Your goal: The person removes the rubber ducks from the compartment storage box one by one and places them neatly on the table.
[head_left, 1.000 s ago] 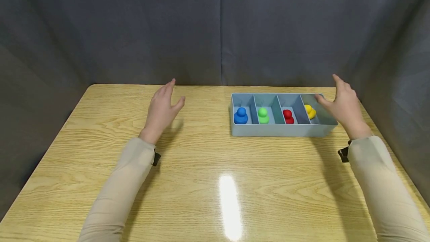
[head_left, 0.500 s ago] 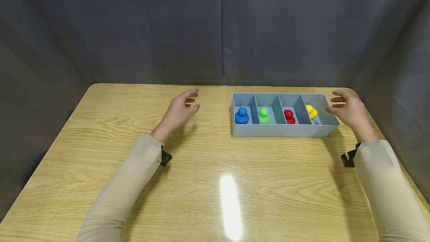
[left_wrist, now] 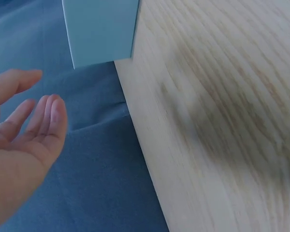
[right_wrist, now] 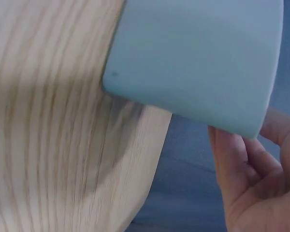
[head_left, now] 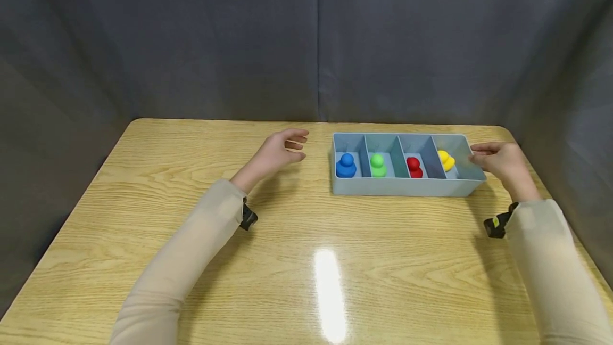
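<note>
A light blue tray [head_left: 402,188] with several compartments stands at the back right of the wooden table [head_left: 287,228]. Its compartments hold a blue piece [head_left: 346,165], a green piece [head_left: 378,165], a red piece [head_left: 414,167] and a yellow piece [head_left: 446,159]. My left hand [head_left: 282,150] hovers a short way left of the tray, fingers relaxed and empty. My right hand [head_left: 498,161] is at the tray's right end, fingertips at its end wall. In the wrist views the tray [left_wrist: 101,29] lies beyond my left hand [left_wrist: 24,130], and the tray [right_wrist: 198,58] is close against my right hand [right_wrist: 251,183].
Grey-blue cloth walls [head_left: 316,41] stand behind the table and at both sides. The table's right edge [head_left: 551,185] runs close to my right hand. A bright glare patch [head_left: 328,292] lies on the near middle of the tabletop.
Both hands have come down and closed in on the tray. The left hand moved right toward the tray's left end; the right hand dropped to its right end wall.
</note>
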